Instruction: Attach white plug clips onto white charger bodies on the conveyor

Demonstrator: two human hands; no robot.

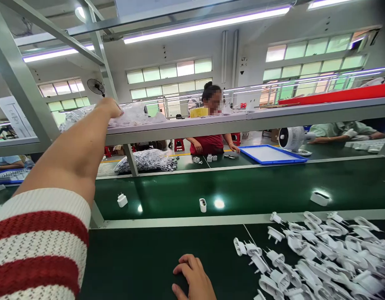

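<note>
My left arm, in a striped knit sleeve, stretches up to the raised shelf. There my left hand (108, 107) is at the clear plastic bags (138, 114); its fingers are mostly hidden, so its grip does not show. Low in the middle, my right hand (195, 280) rests over the dark green tabletop (133, 262), fingers loosely bent and apart, holding nothing. To its right lies a heap of white plug housings with metal pins (323, 254). Beyond the table edge, a white plug adapter (122, 200) and a white charger casing (203, 205) sit on the green belt (167, 191).
Another white casing (320, 198) lies on the belt at right. A metal frame post (26, 71) rises at left. Across the belt, a co-worker in red (206, 146) is beside a blue-rimmed tray (273, 155), a small white fan (291, 138) and a bag of parts (145, 160).
</note>
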